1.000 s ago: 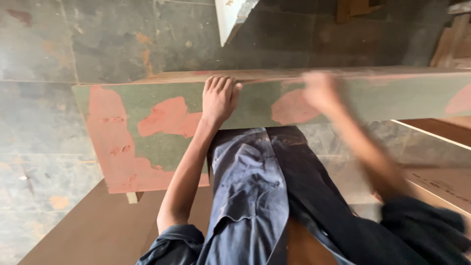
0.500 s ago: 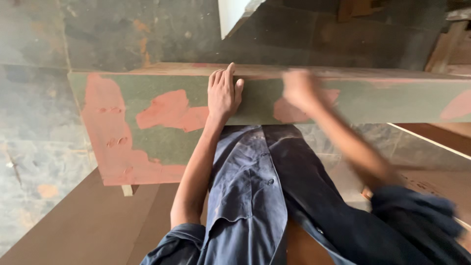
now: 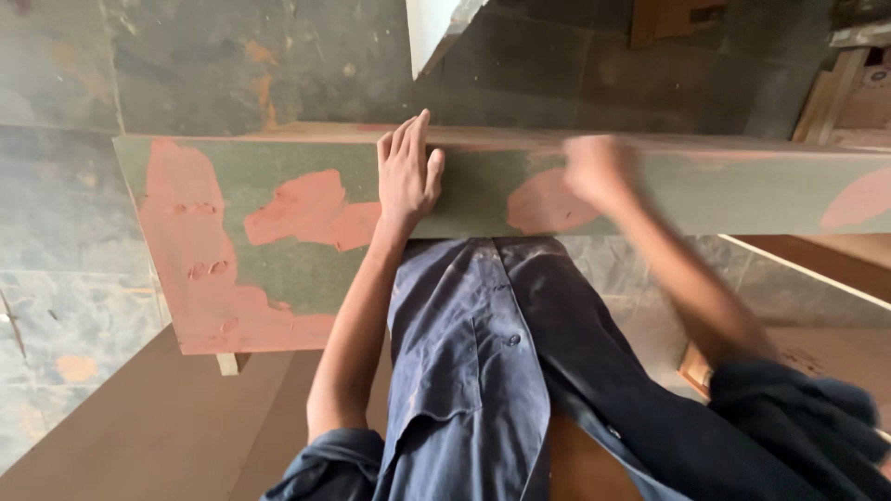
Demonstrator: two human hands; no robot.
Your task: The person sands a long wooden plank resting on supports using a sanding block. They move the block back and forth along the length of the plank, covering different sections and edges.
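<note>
left hand lies flat, fingers spread, on the green board with pinkish patches; right hand touches it, blurred, its grip unclear

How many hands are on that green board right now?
2. The left hand lies flat, fingers spread, on the green board near its top edge. The right hand, blurred, is against the board further right. No other hands show.
</note>
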